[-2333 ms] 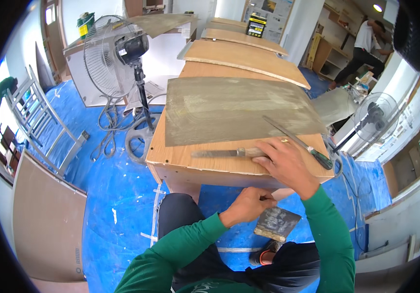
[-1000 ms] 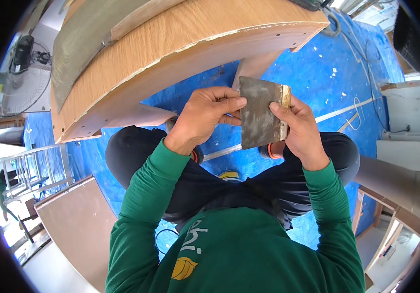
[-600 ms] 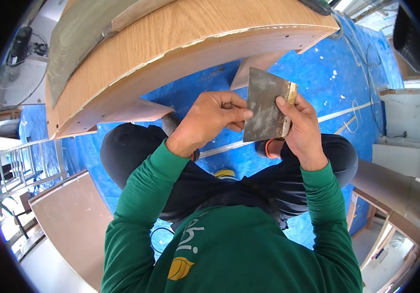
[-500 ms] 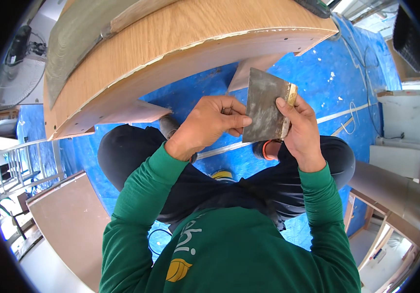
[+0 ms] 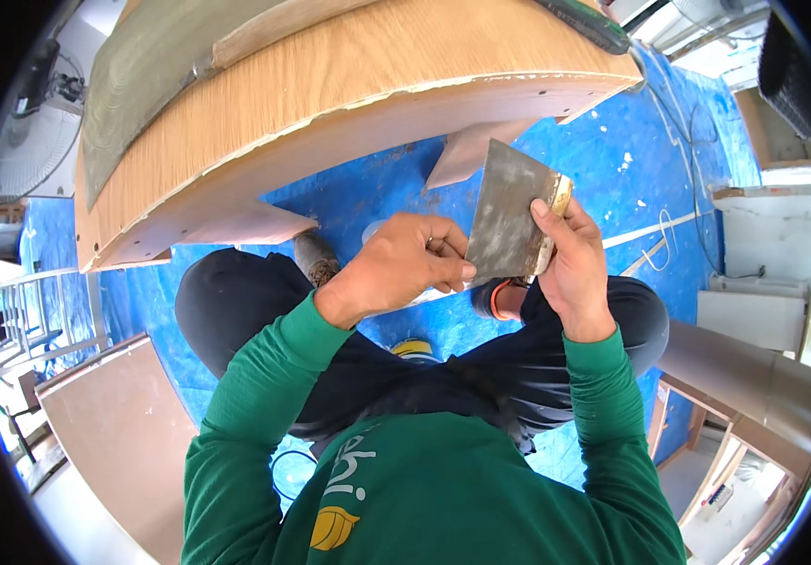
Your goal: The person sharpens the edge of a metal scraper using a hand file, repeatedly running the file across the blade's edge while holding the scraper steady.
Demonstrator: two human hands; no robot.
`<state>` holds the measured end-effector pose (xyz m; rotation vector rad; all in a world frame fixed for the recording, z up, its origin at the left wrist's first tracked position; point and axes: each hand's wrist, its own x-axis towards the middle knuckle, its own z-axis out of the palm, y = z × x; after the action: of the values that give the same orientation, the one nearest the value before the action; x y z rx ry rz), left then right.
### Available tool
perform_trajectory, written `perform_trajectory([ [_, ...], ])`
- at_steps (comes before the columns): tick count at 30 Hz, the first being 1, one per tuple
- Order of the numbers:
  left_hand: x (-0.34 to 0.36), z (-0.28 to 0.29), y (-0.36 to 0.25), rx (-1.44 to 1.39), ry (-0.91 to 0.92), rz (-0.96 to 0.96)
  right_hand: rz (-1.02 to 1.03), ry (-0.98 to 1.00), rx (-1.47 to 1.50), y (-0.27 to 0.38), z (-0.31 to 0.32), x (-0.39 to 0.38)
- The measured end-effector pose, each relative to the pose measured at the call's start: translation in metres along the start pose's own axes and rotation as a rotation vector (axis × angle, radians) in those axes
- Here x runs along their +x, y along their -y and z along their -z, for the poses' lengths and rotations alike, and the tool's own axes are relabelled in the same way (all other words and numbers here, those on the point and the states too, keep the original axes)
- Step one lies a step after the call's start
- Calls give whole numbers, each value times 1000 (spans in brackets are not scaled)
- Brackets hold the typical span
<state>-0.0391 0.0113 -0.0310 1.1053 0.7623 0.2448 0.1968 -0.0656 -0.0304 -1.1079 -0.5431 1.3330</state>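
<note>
My right hand (image 5: 570,268) grips a wide putty knife (image 5: 511,212) along its pale, worn back edge, the thumb lying across the near face. The blade is flat, grey metal with lighter smears, and is tilted up in front of my knees. My left hand (image 5: 410,256) is closed in a pinch, thumb and forefinger at the blade's lower left corner. The other fingers of that hand curl inward. Just beyond both hands stands a curved wood-grain panel (image 5: 368,56) with a rough, chipped front edge.
On the panel rest a grey-green sheet-like piece (image 5: 132,104), a wooden stick-like piece (image 5: 283,28) and a dark-handled tool (image 5: 589,24). Blue sheeting (image 5: 603,169) covers the floor. A brown board (image 5: 123,405) is at the left, a fan (image 5: 33,155) behind it, cables (image 5: 693,141) at the right.
The view has shifted slightly, so the panel and floor sit a little further left. The putty knife stays in my right hand, and my left fingers remain at its corner.
</note>
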Motion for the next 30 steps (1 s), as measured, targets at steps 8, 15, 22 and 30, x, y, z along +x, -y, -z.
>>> perform_trajectory([
  [8, 0, -2, -1, 23, -1, -5, -13, -1, -26, -1, 2, 2],
  [15, 2, 1, -1, 83, -44, 7, -12, -5, 8, 0, -1, 1],
  [22, 6, 3, 0, -30, -160, -125, -30, 29, -49, -4, -5, -2],
  [30, 7, 7, 2, -61, -166, -173, -36, 25, -86, -6, -8, -3],
])
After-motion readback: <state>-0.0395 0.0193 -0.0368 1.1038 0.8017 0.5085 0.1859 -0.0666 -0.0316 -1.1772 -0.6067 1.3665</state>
